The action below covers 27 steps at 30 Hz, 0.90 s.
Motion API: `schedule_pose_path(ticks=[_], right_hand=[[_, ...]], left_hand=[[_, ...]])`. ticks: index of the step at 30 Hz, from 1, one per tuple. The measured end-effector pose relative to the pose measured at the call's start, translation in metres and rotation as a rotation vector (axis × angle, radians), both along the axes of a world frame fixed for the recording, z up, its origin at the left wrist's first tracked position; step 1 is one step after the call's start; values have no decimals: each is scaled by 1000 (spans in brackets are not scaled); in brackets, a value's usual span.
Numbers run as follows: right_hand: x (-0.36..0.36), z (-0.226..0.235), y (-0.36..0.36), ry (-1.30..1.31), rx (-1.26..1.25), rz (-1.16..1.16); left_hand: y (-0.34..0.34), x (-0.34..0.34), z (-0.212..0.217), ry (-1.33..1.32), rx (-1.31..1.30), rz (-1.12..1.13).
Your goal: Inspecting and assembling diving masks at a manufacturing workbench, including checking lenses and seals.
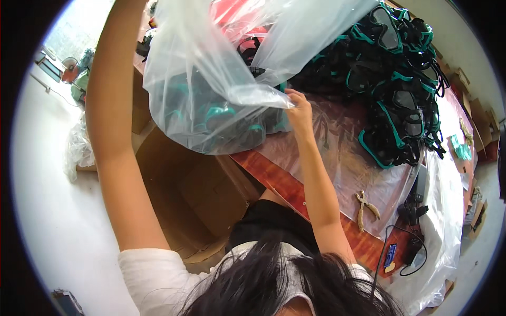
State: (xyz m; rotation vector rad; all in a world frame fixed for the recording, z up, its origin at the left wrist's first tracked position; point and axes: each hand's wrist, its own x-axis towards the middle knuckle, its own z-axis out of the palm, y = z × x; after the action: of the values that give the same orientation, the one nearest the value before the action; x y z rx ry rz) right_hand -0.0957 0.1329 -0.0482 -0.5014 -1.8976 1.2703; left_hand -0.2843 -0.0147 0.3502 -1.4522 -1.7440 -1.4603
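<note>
A large clear plastic bag (205, 79) hangs in front of me, spread wide across the table's left edge. Through its film show several black and teal diving masks (219, 117), blurred by the plastic. My right hand (299, 108) pinches a gathered edge of this bag between thumb and fingers. My left arm reaches up past the top of the picture, so that hand is out of sight. To the right of the bag lies a big heap of black diving masks with teal trim (403, 113), piled on the table.
Below the bag stands an open cardboard box (195, 192). Pliers (363, 209) lie on the plastic-covered reddish table (274, 181), near a black cable and a small blue packet (390, 255). White plastic sheeting (443, 210) drapes the right side. A fan (70, 70) stands far left.
</note>
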Motion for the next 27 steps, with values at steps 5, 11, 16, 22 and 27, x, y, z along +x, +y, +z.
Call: schedule_pose_path(ticks=[5,11,16,22,27], right_hand=[[22,46,-69,148,-193,182],[25,47,-69,374,-409,130],[63,83,-94,387,-297,892],[57,79,-143,135,95,1027],[49,61,-153,-130,436,982]], left_hand=[[-193,62,-71,-108,152,461],[-245,89,-385,-1272,321,572],[-208,69,-431,-1086,627,73],[-196,105,-453,-1054,595,292],[-232,95,-460,-1002,563,492]])
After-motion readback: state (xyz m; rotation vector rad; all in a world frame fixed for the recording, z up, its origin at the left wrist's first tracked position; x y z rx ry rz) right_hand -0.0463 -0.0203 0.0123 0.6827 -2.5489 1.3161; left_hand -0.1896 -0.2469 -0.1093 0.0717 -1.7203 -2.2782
